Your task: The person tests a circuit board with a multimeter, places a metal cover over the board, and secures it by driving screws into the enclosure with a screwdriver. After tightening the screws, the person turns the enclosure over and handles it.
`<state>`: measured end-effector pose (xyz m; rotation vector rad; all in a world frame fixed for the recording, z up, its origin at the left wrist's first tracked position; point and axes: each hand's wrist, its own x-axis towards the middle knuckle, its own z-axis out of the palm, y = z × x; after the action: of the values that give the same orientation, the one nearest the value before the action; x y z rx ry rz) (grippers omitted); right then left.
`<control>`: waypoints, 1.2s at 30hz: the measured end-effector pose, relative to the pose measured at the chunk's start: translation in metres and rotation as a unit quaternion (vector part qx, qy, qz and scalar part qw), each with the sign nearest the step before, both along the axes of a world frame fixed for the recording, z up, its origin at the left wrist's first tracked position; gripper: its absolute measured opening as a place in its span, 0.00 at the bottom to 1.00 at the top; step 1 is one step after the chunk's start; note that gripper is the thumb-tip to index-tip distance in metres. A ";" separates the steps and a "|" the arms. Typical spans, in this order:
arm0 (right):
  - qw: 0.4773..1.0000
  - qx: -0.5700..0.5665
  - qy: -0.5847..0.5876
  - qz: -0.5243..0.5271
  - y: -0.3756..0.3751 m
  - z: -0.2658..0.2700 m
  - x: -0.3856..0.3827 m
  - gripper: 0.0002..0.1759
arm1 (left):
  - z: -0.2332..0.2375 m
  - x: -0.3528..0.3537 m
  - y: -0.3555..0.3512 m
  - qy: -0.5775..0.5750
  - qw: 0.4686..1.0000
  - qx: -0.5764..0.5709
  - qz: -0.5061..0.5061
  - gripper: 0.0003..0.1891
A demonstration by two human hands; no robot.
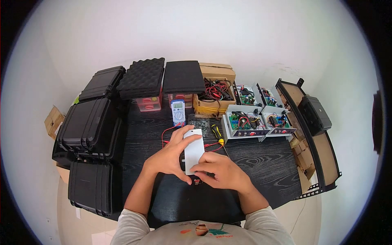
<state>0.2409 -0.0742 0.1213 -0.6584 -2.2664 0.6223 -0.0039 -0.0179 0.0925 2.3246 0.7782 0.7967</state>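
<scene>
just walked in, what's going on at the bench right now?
One person at the black table holds a white panel in both hands: the left hand grips its left edge, the right hand pinches its lower end. Behind it lie a blue multimeter with red leads, a small circuit board and a screwdriver, all untouched. Opened electronics units sit right, black cases left.
</scene>
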 end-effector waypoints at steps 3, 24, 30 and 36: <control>1.000 0.007 0.010 -0.008 0.001 -0.004 0.000 0.09 | -0.001 0.003 0.001 -0.028 0.998 0.051 -0.018 0.74; 0.908 0.049 -0.310 -0.277 0.253 -0.137 -0.021 0.09 | 0.006 0.008 -0.019 0.084 0.987 0.078 -0.112 0.18; 0.875 0.061 -0.373 -0.301 0.253 -0.135 -0.042 0.13 | 0.003 0.009 -0.017 0.076 0.986 0.088 -0.119 0.18; 0.872 0.056 -0.379 -0.303 0.256 -0.137 -0.043 0.13 | 0.006 0.009 -0.018 0.075 0.988 0.065 -0.120 0.17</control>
<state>0.1978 0.1813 -0.0161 -1.6916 -2.5120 -0.1209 0.0055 -0.0358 0.0982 2.5580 0.5041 0.5880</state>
